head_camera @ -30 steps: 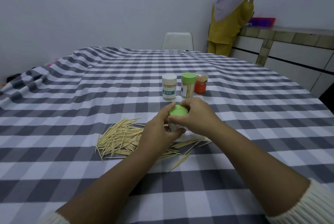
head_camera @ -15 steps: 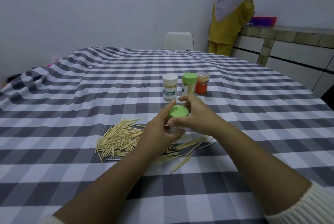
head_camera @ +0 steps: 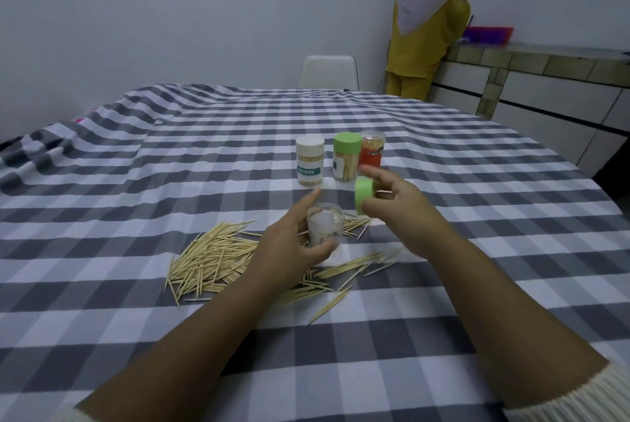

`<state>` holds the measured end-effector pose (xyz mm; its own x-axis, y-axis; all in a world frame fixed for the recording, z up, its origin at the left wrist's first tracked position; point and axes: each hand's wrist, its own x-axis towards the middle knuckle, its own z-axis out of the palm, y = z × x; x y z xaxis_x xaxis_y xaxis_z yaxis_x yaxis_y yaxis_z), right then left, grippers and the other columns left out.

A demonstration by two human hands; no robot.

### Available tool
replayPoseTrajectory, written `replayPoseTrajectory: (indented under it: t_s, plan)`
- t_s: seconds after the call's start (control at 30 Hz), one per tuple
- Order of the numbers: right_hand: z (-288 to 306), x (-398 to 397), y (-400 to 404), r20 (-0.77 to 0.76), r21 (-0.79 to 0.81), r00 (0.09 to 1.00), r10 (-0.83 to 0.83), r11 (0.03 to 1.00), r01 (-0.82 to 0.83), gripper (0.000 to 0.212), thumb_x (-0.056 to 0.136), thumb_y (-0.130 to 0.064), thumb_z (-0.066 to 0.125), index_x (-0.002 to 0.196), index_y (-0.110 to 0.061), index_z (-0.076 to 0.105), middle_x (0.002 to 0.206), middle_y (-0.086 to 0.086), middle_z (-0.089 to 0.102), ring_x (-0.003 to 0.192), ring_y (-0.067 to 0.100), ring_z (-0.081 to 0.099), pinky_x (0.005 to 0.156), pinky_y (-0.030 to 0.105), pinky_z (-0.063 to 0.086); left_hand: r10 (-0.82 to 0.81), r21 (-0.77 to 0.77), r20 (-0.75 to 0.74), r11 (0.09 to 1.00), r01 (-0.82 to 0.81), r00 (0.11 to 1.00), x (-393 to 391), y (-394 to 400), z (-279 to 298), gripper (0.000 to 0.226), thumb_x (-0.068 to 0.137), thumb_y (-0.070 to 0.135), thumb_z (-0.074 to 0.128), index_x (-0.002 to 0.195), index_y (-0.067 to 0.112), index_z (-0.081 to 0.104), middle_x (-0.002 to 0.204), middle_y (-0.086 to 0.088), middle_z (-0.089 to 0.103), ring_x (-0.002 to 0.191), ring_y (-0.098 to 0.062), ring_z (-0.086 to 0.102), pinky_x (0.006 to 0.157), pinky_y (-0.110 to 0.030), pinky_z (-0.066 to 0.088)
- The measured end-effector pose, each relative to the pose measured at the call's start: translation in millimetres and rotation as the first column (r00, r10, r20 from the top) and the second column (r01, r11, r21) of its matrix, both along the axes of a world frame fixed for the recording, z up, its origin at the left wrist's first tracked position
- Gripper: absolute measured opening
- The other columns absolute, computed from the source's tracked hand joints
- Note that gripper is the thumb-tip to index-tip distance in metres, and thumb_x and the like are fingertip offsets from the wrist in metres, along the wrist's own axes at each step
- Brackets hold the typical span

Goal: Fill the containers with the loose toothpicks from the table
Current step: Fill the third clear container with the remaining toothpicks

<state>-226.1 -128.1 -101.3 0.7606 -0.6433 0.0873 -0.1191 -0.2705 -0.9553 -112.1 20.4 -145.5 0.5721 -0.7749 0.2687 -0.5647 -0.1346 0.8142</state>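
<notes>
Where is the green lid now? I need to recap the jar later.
In the head view, the right hand holds the green lid just right of the open jar.

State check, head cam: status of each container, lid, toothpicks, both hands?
clear container: upright, lid off, gripped by left hand, looks empty
green lid: off, held by right hand
left hand: gripping the clear container
right hand: holding the green lid
loose toothpicks: scattered on the tablecloth
white-lidded container: closed, filled
green-lidded container: closed, filled
orange container: closed
</notes>
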Motion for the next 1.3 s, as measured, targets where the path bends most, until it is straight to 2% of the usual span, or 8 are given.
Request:
replayPoseTrajectory:
  t_s: [0.13, 0.33, 0.53, 0.63, 0.8, 0.97, 1.17, 1.3]
  plan:
    - [-18, -15, -15, -0.237, -0.087, 0.952, -0.192, 0.981, 0.176, 0.051, 0.076, -0.015, 0.072, 0.119, -0.027, 0.048, 0.126, 0.005, 0.044, 0.094, 0.015, 0.053, 0.069, 0.024, 0.047, 0.006, 0.05, -0.038, 0.999, -0.004, 0.999, -1, -2, 4, 0.075, 0.077, 0.025, 0.076, 0.141, 0.036, 0.038, 0.131, 0.008, 0.057, 0.104, 0.002, 0.058, 0.09, -0.019, 0.05]
    - [-23, -19, -8, -0.322, -0.246, 0.897, -0.303, 0.942, 0.23, 0.041, 0.074, -0.025, 0.078, 0.099, -0.022, 0.046, 0.118, 0.003, 0.043, 0.09, 0.016, 0.048, 0.056, 0.021, 0.037, 0.024, 0.085, -0.096, 0.996, -0.015, 0.995, -8, -6, 12, 0.093, 0.072, 0.024, 0.08, 0.147, 0.032, 0.026, 0.142, 0.005, 0.049, 0.121, -0.008, 0.052, 0.101, -0.028, 0.045]
    - [-9, -14, 13, -0.303, -0.556, 0.929, -0.212, 0.831, 0.009, 0.072, 0.077, -0.034, 0.073, 0.138, -0.029, 0.036, 0.144, -0.002, 0.027, 0.132, 0.017, 0.026, 0.105, 0.035, 0.031, 0.019, 0.308, 0.072, 0.95, -0.041, 0.997, 4, 6, 30, 0.084, 0.073, 0.037, 0.077, 0.144, 0.033, 0.033, 0.145, 0.004, 0.043, 0.131, -0.013, 0.041, 0.094, -0.025, 0.035]
    - [-4, -3, 27, -0.329, -0.386, 0.944, -0.008, 0.914, -0.127, 0.081, 0.079, -0.032, 0.072, 0.146, -0.028, 0.025, 0.148, -0.003, 0.028, 0.131, 0.015, 0.032, 0.103, 0.034, 0.038, -0.012, 0.425, 0.168, 0.903, -0.061, 0.986, 19, 18, 41, 0.06, 0.085, 0.036, 0.067, 0.139, 0.034, 0.041, 0.146, 0.006, 0.041, 0.133, -0.014, 0.037, 0.098, -0.026, 0.033]
    - [-10, 14, 44, -0.283, -0.258, 0.954, 0.101, 0.95, -0.177, 0.069, 0.081, -0.029, 0.071, 0.141, -0.025, 0.037, 0.128, -0.007, 0.051, 0.087, -0.002, 0.049, 0.06, 0.006, 0.036, -0.035, 0.554, 0.199, 0.828, -0.083, 0.979, 42, 32, 48, 0.041, 0.097, 0.012, 0.046, 0.133, 0.03, 0.051, 0.142, 0.003, 0.047, 0.126, -0.015, 0.046, 0.093, -0.026, 0.04]
    - [-12, 24, 49, -0.262, -0.259, 0.952, 0.16, 0.938, -0.229, 0.07, 0.078, -0.032, 0.074, 0.14, -0.027, 0.04, 0.134, -0.005, 0.051, 0.1, 0.003, 0.048, 0.071, 0.01, 0.038, -0.039, 0.639, 0.298, 0.751, -0.169, 0.954, 57, 39, 44, 0.054, 0.091, -0.001, 0.038, 0.133, 0.03, 0.052, 0.14, -0.001, 0.05, 0.118, -0.019, 0.05, 0.083, -0.022, 0.041]
    - [-23, 28, 56, -0.178, -0.291, 0.973, 0.144, 0.937, -0.192, 0.069, 0.076, -0.031, 0.075, 0.138, -0.026, 0.044, 0.124, -0.005, 0.055, 0.089, -0.005, 0.051, 0.069, -0.001, 0.039, -0.043, 0.651, 0.328, 0.734, -0.193, 0.944, 55, 50, 42, 0.043, 0.096, 0.015, 0.039, 0.135, 0.028, 0.05, 0.138, 0.002, 0.051, 0.121, -0.017, 0.048, 0.097, -0.028, 0.039]
    - [-26, 26, 57, -0.159, -0.328, 0.977, 0.144, 0.925, -0.19, 0.07, 0.076, -0.033, 0.075, 0.138, -0.025, 0.044, 0.128, -0.005, 0.054, 0.103, 0.003, 0.05, 0.08, 0.012, 0.038, -0.071, 0.657, 0.323, 0.735, -0.17, 0.944, 48, 53, 45, 0.036, 0.094, 0.029, 0.046, 0.126, 0.02, 0.059, 0.123, -0.002, 0.061, 0.106, -0.017, 0.057, 0.087, -0.028, 0.045]
